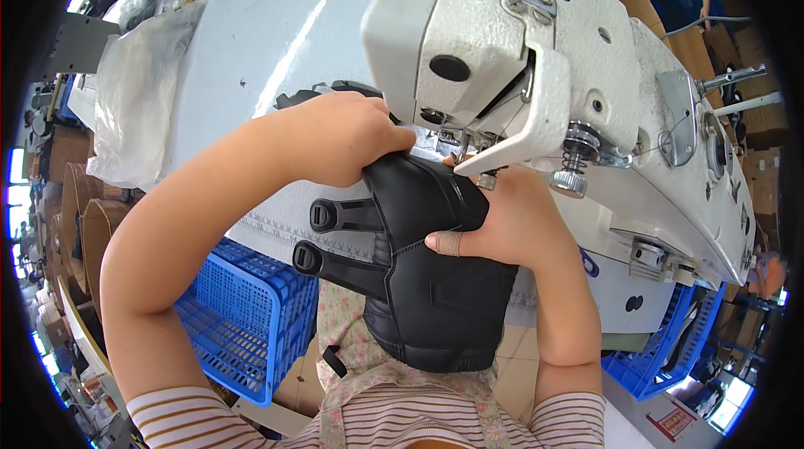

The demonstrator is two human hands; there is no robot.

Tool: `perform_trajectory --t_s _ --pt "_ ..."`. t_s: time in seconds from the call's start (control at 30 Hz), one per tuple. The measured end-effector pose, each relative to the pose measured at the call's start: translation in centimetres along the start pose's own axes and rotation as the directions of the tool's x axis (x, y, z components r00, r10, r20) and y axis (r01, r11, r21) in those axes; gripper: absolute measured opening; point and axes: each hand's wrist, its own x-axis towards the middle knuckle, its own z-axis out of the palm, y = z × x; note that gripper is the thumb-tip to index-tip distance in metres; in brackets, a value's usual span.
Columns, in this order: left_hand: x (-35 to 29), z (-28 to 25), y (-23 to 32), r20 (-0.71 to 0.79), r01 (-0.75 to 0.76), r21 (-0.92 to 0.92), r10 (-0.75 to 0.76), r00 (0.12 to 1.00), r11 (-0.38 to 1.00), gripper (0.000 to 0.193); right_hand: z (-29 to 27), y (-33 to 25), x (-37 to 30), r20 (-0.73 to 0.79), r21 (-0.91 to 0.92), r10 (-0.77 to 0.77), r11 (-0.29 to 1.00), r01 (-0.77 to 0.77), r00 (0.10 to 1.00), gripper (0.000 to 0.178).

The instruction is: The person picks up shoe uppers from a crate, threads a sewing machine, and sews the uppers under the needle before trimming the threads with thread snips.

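Note:
A black leather-like piece (452, 298) with stitched panels hangs from the sewing machine bed toward my lap. Two straps stick out from its left side, each tipped with a rounded slotted end (323, 215). My left hand (343, 137) is closed on the piece's far left edge, close beside the needle area (462, 147). On the right, my right hand (519, 219) grips the opposite side, its bandaged thumb (448, 244) lying flat across the front. The other fingers of that hand are partly hidden behind the piece and the machine head. More black material (322, 93) shows behind my left wrist.
The white sewing machine head (477, 30) looms over both hands, with a thread tension knob (571, 172) near my right wrist. A pale worktable (243, 55) spreads left, carrying clear plastic bags (138, 101). Blue crates stand low on the left (251, 315) and right (662, 348).

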Motion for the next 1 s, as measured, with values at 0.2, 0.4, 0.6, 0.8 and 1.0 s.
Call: perform_trajectory --t_s 0.2,0.4,0.6,0.8,1.0 --pt "0.0 0.2 -0.1 -0.023 -0.008 -0.001 0.008 1.000 1.000 0.040 -0.1 -0.1 0.2 0.012 0.044 0.033 0.998 -0.034 0.999 0.078" --pt "0.3 -0.4 -0.1 0.021 0.057 -0.023 -0.057 0.998 0.998 0.043 -0.1 -0.1 0.3 0.004 0.028 0.055 0.998 -0.055 0.998 0.072" --pt "0.5 -0.7 -0.1 0.047 0.072 0.036 -0.074 0.996 0.997 0.045 -0.2 -0.3 0.3 0.019 0.047 0.090 0.995 -0.091 0.996 0.068" --pt "1.0 -0.9 -0.2 0.111 0.091 0.054 -0.096 0.989 0.994 0.045 -0.4 -1.0 0.3 -0.045 0.146 0.077 0.987 -0.070 0.996 0.072" --pt "0.8 1.5 -2.2 -0.122 -0.054 0.080 0.063 0.991 0.995 0.044 -0.3 -0.8 0.2 -0.075 0.094 0.020 0.996 -0.013 0.997 0.072"
